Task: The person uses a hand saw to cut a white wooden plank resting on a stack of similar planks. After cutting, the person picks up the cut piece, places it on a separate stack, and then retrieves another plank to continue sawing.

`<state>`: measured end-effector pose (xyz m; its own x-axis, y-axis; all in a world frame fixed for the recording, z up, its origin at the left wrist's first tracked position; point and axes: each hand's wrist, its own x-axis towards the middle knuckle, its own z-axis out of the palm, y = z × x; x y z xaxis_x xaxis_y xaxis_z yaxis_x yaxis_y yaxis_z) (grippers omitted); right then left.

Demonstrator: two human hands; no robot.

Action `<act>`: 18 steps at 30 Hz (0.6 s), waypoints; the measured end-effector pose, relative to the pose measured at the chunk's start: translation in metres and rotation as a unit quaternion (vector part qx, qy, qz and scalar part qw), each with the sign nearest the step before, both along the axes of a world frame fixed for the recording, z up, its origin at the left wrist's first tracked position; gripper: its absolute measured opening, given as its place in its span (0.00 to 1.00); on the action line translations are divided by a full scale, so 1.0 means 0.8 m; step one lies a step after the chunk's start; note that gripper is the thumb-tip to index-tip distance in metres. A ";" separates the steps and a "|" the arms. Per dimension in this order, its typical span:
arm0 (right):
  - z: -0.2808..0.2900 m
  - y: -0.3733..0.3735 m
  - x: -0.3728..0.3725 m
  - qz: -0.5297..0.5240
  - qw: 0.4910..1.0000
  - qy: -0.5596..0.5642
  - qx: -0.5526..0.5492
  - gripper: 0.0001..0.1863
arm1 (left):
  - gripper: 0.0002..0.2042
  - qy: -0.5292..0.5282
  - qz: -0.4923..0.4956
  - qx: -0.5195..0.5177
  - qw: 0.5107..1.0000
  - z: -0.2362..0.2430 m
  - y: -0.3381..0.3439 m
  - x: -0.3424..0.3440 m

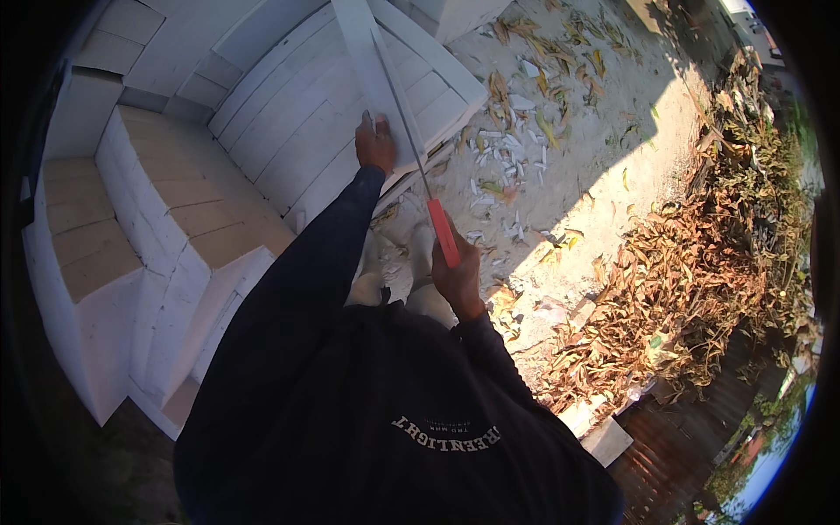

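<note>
In my right hand [458, 273], the fingers are closed round the red handle of a long, straight-bladed handsaw [402, 103]. Its thin blade, seen nearly edge-on, points away from me and runs along the right side of a long white slab [369, 54]; the teeth cannot be made out. My left hand [376, 145] rests on that slab with its fingers apart, left of the blade. Beneath the slab lies a broad platform of white blocks [284, 131].
Stepped stacks of pale blocks [166, 206] rise at my left. White chips [512, 157] and leaves lie scattered on the sandy ground right of the platform. Farther right spreads a heap of dry brown leaves [665, 289], with a rusty corrugated sheet [682, 437] below it.
</note>
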<state>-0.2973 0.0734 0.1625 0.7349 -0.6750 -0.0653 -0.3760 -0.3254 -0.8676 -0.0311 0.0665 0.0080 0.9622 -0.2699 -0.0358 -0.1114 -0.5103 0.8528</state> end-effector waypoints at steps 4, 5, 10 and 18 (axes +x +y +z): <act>0.003 -0.001 0.002 -0.007 1.000 -0.029 0.001 0.29 | 0.26 -0.009 0.038 -0.067 0.997 0.002 -0.025 0.010; -0.003 -0.004 0.001 -0.001 0.999 -0.046 -0.026 0.29 | 0.25 -0.031 0.052 -0.080 0.995 -0.001 -0.028 0.008; -0.012 -0.001 0.017 -0.011 0.997 -0.075 -0.011 0.29 | 0.25 -0.027 0.031 -0.068 0.997 0.015 -0.023 0.004; -0.002 -0.013 0.020 0.002 0.999 -0.041 0.029 0.29 | 0.24 -0.028 0.023 -0.041 0.998 0.016 -0.023 0.011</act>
